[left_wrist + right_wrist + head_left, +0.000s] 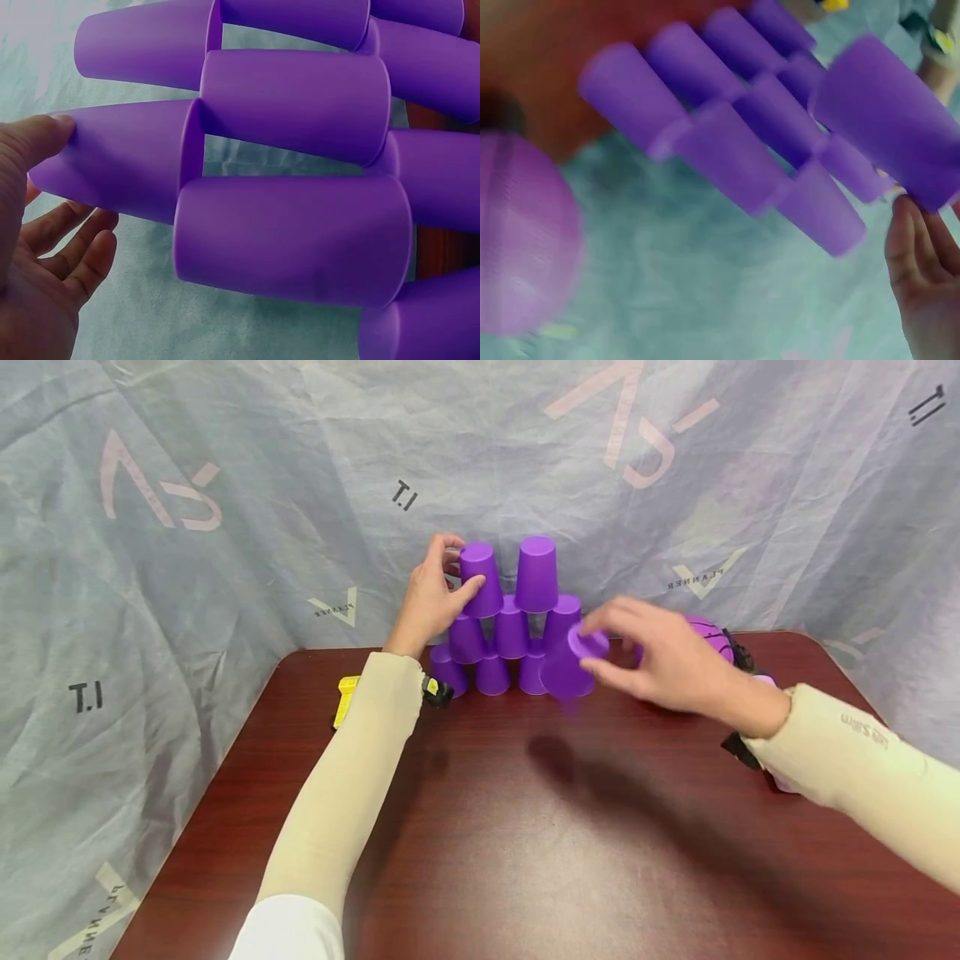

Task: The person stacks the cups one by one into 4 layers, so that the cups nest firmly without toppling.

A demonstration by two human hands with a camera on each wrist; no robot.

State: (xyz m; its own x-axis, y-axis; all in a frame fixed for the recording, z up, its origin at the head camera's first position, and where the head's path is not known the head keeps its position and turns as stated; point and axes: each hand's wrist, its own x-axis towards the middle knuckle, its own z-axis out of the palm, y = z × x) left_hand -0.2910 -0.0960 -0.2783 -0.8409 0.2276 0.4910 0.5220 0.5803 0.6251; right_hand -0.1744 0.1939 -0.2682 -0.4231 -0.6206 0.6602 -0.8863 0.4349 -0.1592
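Purple cups (pixel 493 675) stand upside down in a stepped stack at the back of the table. Two cups form its third tier. My left hand (pixel 433 596) holds the left one (pixel 483 581) by its sides, thumb in front and fingers behind; its rim sits on the middle-tier cups (pixel 292 240). The right cup (pixel 537 575) of that tier stands untouched. In front of the stack's right side, my right hand (pixel 667 656) grips another purple cup (pixel 566 668) near its base, rim down and raised above the table. That cup (pixel 889 120) looks large in the right wrist view.
A purple rounded thing with dark lines (pixel 705 639) lies right of the stack, partly behind my right hand. A yellow object (pixel 347 700) lies at the table's left, beside my sleeve. A grey printed sheet (pixel 480 443) hangs behind the dark red table (pixel 480 827).
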